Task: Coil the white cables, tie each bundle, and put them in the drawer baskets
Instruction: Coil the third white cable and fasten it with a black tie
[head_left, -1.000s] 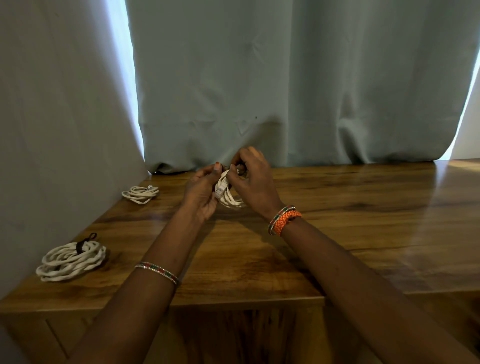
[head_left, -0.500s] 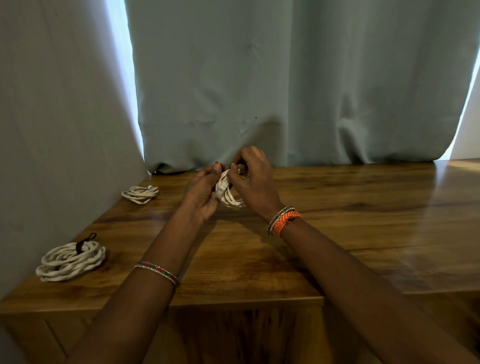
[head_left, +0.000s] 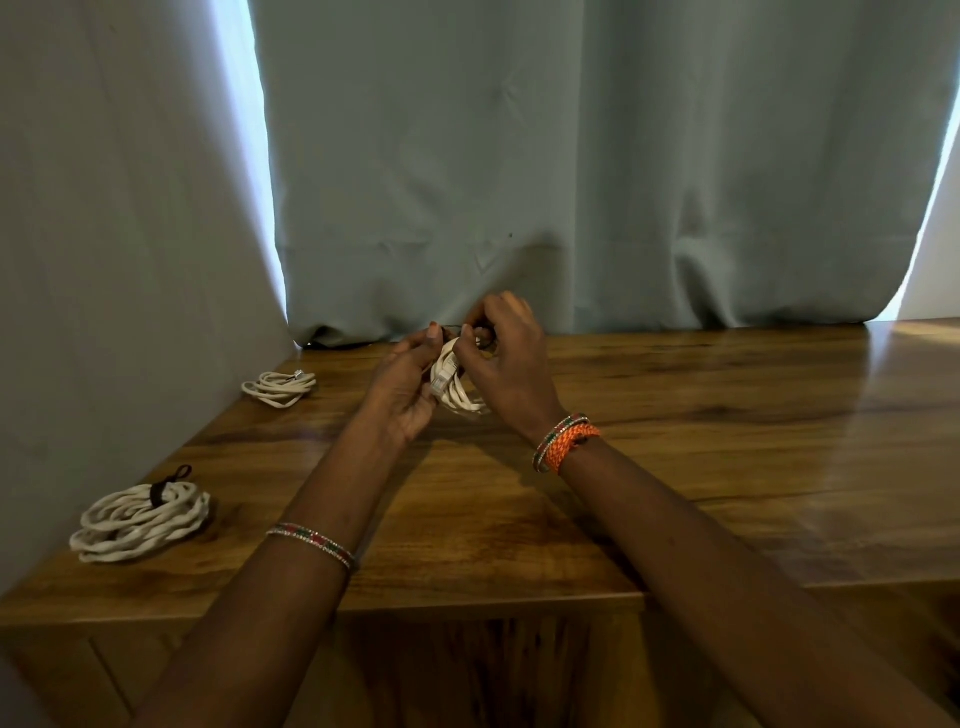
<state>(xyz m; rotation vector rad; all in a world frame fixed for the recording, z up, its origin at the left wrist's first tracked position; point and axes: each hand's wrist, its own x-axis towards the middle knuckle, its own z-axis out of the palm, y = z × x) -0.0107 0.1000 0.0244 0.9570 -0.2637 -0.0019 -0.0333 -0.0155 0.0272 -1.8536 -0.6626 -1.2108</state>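
Cable: I am holding the coiled cable (head_left: 457, 387) up over the bench (head_left: 701, 415).
Hands: my left hand (head_left: 402, 395) and right hand (head_left: 506, 358) are together, gripping it.
Tie: I am pulling the dark tie (head_left: 480, 338) snug, keeping loops flat.

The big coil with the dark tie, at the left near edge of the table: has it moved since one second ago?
No. The big coil lies at the same spot by the table's left near corner.

small white coil (head_left: 457, 389) held upright between both hands above table, tied thick coil (head_left: 141, 521) front left, thin coil (head_left: 280, 385) behind it
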